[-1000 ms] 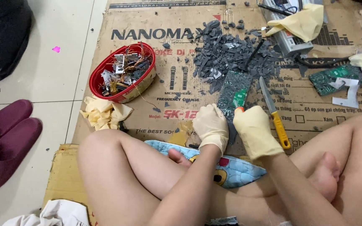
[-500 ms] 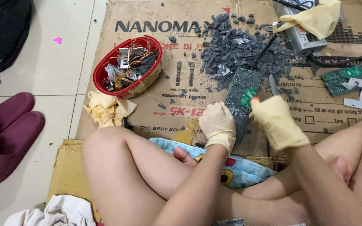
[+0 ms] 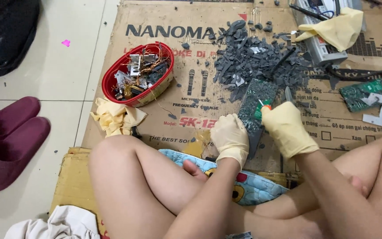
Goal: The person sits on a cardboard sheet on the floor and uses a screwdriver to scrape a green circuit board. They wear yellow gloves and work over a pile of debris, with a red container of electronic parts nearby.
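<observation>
Circuit board (image 3: pixel 256 102), dark green and stood on edge on the cardboard sheet (image 3: pixel 173 119), is pinned at its near lower edge by the left hand (image 3: pixel 230 138), whose gloved fingers close around it. The right hand (image 3: pixel 287 128), also in a yellowish glove, is wrapped tight round a small tool with an orange-and-green handle (image 3: pixel 264 107), its tip pressed against the board's face. A second ago that hand lay lower and to the right, next to a yellow-handled knife on the cardboard; half a second ago it had risen toward the board, and now it has closed in, so the tool is actually on the board. Only the knife's blade (image 3: pixel 288 94) shows now, just past the right knuckles. Beyond the board lies a heap of grey plastic fragments (image 3: pixel 253 57). Left of it sits a red basket (image 3: pixel 137 73) of wire and metal bits, with a crumpled yellow glove (image 3: pixel 116 117) beside it. A second green board (image 3: pixel 368 94) lies well apart to the right.
</observation>
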